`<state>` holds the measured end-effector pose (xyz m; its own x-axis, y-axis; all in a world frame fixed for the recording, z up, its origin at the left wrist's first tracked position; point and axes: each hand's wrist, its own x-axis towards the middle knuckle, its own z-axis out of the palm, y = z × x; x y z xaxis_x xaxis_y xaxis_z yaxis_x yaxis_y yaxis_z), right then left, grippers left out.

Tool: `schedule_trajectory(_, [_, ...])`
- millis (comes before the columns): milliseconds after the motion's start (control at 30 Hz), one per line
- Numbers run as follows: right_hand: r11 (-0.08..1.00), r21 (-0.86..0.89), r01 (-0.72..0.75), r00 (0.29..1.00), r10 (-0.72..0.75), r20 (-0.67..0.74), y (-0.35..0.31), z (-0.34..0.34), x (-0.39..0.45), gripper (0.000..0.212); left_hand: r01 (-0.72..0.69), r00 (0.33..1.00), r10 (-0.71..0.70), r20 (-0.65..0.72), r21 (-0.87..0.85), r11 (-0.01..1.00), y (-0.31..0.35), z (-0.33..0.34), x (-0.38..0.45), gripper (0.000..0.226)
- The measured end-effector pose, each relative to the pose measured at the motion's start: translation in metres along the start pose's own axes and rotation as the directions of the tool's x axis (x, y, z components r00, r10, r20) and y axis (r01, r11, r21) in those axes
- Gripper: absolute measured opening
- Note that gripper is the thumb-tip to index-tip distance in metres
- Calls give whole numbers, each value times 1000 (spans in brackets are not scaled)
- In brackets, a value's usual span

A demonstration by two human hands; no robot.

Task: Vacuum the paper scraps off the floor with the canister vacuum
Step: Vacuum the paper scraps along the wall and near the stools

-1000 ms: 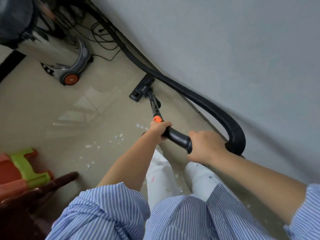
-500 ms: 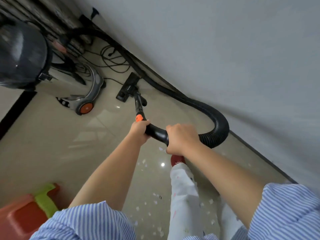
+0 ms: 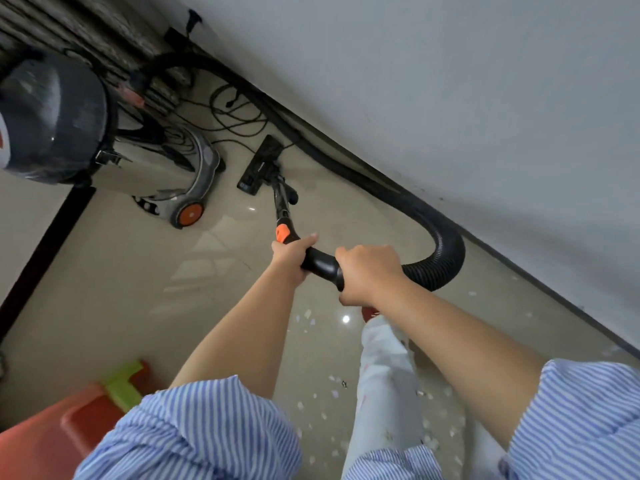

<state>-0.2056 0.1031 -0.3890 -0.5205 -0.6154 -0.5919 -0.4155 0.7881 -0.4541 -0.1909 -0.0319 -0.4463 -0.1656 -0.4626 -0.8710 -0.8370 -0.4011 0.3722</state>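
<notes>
Pushed farther forward since half a second ago: flat black floor nozzle, now close beside the steel canister vacuum with orange wheel and the dark baseboard. Left hand curled round the curved black plastic handle just below its orange collar; right hand gripping the handle's rear end, where the ribbed black hose loops away along the grey wall. Small white paper scraps scattered on glossy beige tile near the white trouser leg, well behind the nozzle.
</notes>
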Motion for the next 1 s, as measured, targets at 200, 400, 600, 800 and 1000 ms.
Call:
schedule_trajectory(200, [998, -38, 45, 999, -44, 31, 37, 14, -78, 32, 32, 999, -32, -14, 28, 999, -60, 34, -55, 62])
schedule_trajectory(400, [981, -138, 136, 991, -132, 37, 76, 17, -172, 30, 40, 999, -40, 1, -50, 998, -128, 72, -133, 57])
schedule_trajectory(600, [967, -177, 181, 982, -170, 77, 97, 21, -253, 29, 48, 999, -46, 18, -175, 983, -186, 94, -201, 34])
schedule_trajectory(800, [938, -271, 216, 971, -177, 164, 98, 35, -322, 30, 84, 995, -68, 66, -266, 960, -245, 93, -258, 32])
schedule_trajectory(1000, [909, -348, 230, 966, -169, 198, 87, 52, -364, 32, 68, 994, -37, 102, -321, 945, -294, 87, -278, 26])
